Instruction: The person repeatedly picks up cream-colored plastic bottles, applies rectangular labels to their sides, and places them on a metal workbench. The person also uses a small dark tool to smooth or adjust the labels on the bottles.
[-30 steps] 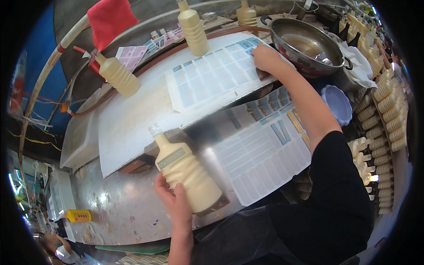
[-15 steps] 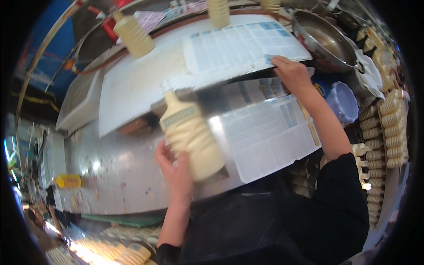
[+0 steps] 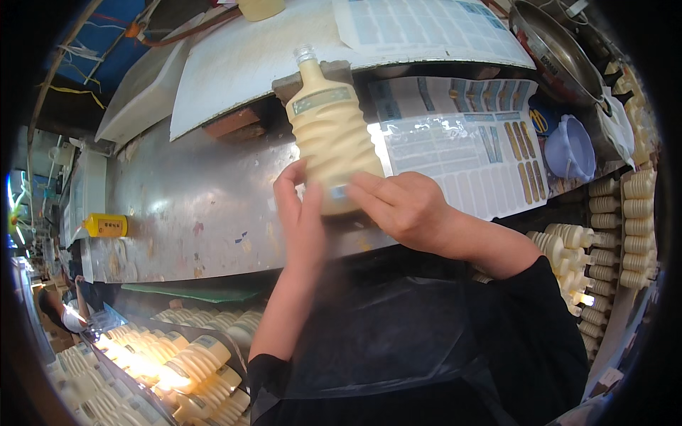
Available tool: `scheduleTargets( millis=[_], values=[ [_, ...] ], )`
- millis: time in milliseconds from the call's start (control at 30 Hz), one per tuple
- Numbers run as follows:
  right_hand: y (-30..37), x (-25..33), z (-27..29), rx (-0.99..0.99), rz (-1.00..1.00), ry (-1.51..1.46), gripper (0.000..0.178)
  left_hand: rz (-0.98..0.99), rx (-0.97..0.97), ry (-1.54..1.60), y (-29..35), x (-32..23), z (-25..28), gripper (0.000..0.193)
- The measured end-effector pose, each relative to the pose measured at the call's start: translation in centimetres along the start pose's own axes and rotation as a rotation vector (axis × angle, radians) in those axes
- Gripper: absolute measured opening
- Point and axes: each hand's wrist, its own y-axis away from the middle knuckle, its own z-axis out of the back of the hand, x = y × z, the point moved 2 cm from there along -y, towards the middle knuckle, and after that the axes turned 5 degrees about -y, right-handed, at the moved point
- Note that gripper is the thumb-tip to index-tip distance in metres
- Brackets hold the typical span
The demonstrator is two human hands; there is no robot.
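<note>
Left fingers (image 3: 288, 182) grasp cream bottle (image 3: 329, 138) over tabletop (image 3: 170, 206), neck toward 12 o'clock; right fingers (image 3: 369, 192) at bluish label (image 3: 339, 192), bottle's 6 o'clock end, pinch unclear. Advise: steady bottle, smooth outward.

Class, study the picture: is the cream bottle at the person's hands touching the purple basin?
Apart: the head view shows the bottle left of the basin, with label sheets spread across the wide gap between.
</note>
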Motion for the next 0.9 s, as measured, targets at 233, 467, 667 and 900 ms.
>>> scheduleTargets(
  millis=[233, 467, 667, 900],
  values=[
    [2.1, 1.8, -0.1, 0.060, -0.035, 0.121, 0.019, -0.027, -0.055, -0.295, 0.0, -0.2, -0.7, 0.056],
    [3.1, -0.9, -0.1, 0.020, -0.836, -0.493, 0.039, -0.104, -0.039, -0.254, 1.0, 0.7, -0.3, 0.067],
    [3.1, -2.7, -3.6, 0.044, -1.115, -0.703, 0.064, -0.171, -0.043, -0.346, 1.4, 0.7, -0.6, 0.071],
    [3.0, -2.8, -3.6, 0.069, -1.158, -0.747, 0.064, -0.159, -0.019, -0.257, 1.4, 1.1, -0.5, 0.075]
  ],
)
